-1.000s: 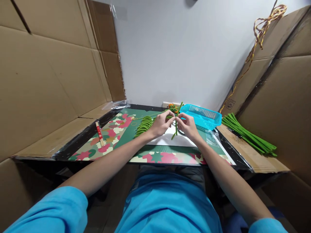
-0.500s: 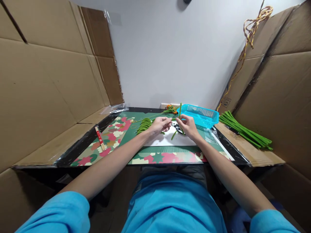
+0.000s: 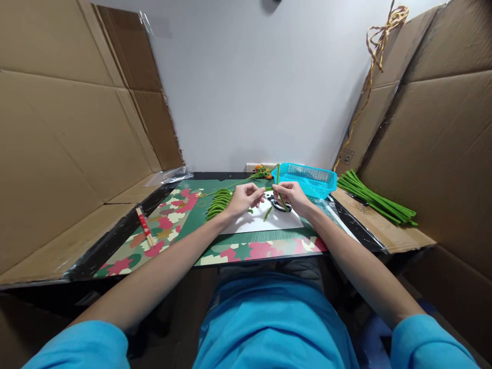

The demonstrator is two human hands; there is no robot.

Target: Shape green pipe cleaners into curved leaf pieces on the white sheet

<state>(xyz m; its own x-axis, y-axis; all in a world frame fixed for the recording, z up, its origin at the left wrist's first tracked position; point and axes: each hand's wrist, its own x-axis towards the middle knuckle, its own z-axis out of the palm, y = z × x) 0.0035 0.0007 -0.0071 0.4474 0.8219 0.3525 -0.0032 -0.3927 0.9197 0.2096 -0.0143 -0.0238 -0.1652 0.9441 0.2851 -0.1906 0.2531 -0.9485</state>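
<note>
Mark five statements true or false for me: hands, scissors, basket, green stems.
1. The right hand pinches a green stem. True.
2. A row of curved green stems lies left of the left hand. True.
3. The blue basket stands left of the left hand. False: it stands beyond the right hand.
4. Black-handled scissors lie on the white sheet. True.
5. The bundle of straight green stems lies inside the basket. False: it lies on cardboard, right of the basket.

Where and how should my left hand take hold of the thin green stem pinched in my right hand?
Probably best pinched across the upper end of the thin green stem, the left hand coming from the left: that part stands nearly upright, free above the right hand.
</note>
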